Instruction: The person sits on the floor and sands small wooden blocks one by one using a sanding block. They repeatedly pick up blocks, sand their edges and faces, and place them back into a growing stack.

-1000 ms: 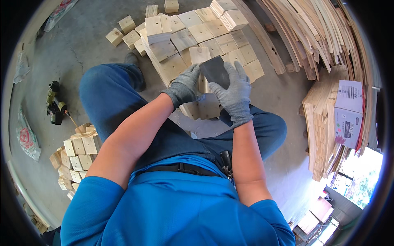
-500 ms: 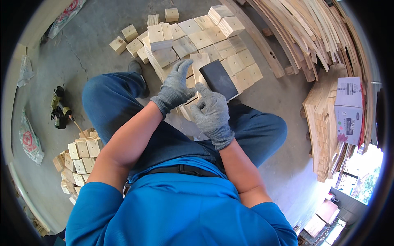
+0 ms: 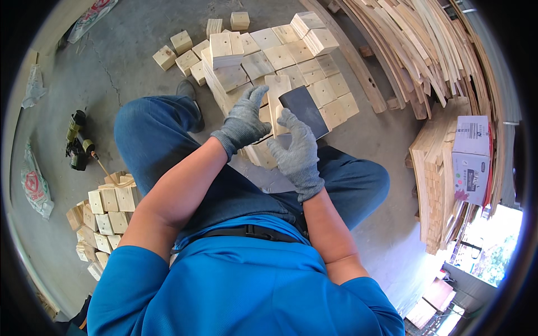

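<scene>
Both my hands wear grey knit gloves over the near end of a bed of pale wooden blocks (image 3: pixel 280 57). My left hand (image 3: pixel 245 120) is open, its fingers stretched beside the left edge of a narrow light wood piece (image 3: pixel 277 87). My right hand (image 3: pixel 296 154) is open too, thumb and forefinger apart. Its forefinger tip is by the near part of the wood piece; I cannot tell if it touches. A dark flat rectangular slab (image 3: pixel 305 109) lies on the blocks just beyond my right hand.
Loose blocks (image 3: pixel 181 42) lie at the far left, and stacked blocks (image 3: pixel 115 210) stand by my left knee. A cordless power tool (image 3: pixel 78 143) is on the floor at left. Long planks (image 3: pixel 403 50) and a cardboard box (image 3: pixel 471 159) line the right.
My right hand has opened more, its thumb and forefinger spreading apart. The left hand has shifted slightly right and down. The view has moved a little.
</scene>
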Demonstrator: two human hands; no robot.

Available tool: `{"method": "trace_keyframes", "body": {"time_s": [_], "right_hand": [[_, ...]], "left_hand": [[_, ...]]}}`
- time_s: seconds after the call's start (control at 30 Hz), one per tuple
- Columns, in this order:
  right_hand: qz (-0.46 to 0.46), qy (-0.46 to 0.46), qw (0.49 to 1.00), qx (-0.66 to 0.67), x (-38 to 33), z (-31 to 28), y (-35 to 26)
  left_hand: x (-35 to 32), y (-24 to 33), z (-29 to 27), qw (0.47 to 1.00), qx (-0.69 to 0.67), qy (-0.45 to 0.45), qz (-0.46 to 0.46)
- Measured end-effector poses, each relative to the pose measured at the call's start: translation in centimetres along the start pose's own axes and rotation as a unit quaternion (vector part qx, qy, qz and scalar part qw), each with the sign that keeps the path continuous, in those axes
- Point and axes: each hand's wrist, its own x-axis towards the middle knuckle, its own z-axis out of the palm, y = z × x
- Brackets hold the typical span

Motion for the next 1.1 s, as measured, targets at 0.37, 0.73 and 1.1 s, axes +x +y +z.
{"method": "trace_keyframes", "body": {"time_s": [0.37, 0.73, 1.1], "right_hand": [[0.006, 0.115, 0.993, 0.014, 0.8, -2.4, 2.4], [0.109, -0.012, 0.967, -0.230, 4.0, -4.8, 5.6], [0.142, 0.013, 0.982, -0.126, 4.7, -3.0, 6.3]], "left_hand": [[0.2, -0.8, 1.3, 0.997, -0.026, -0.070, -0.031], [0.8, 0.1, 2.5, 0.991, 0.017, -0.131, -0.023], [2.1, -0.8, 4.6, 0.993, 0.003, -0.116, 0.007]]}}
